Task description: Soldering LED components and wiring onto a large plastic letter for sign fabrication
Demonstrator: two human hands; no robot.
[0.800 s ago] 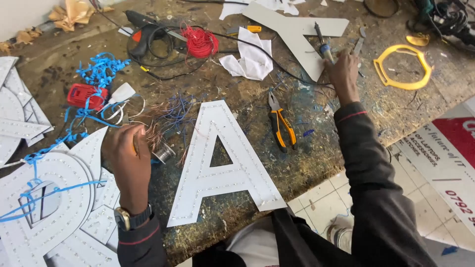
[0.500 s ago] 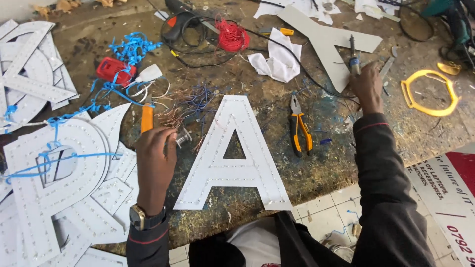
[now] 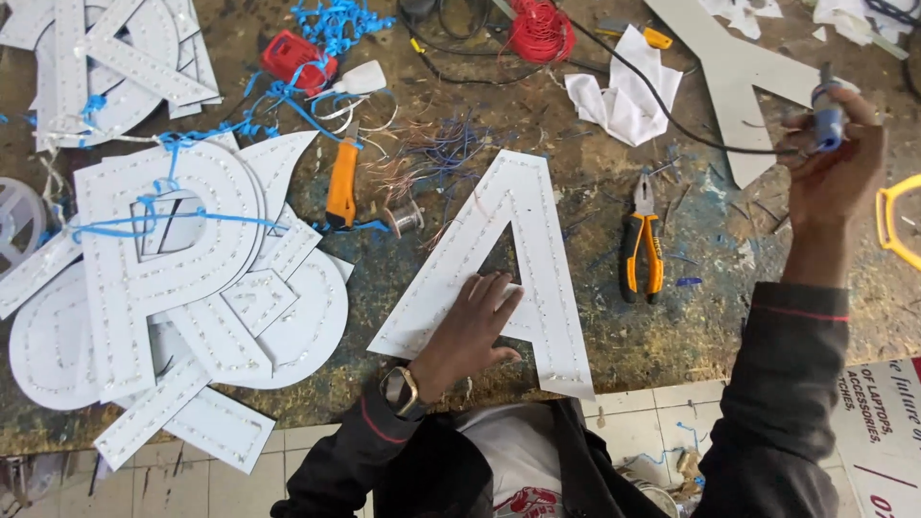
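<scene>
Left hand (image 3: 475,326) flat on white letter (image 3: 499,259) — right hand (image 3: 833,163) gripping blue tool (image 3: 827,117)

L hand (image 3: 475,326) moved off the wire pile, now flat on white letter (image 3: 508,240); R hand (image 3: 833,158) lifted the soldering iron (image 3: 827,120).

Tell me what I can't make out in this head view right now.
- Tool in the right hand: fingers cover its body, kind unclear.
- Yellow ring: cut off by the right edge.
- Letter A crossbar: hidden under the left hand.
- Stacked letters: lower ones covered.
</scene>
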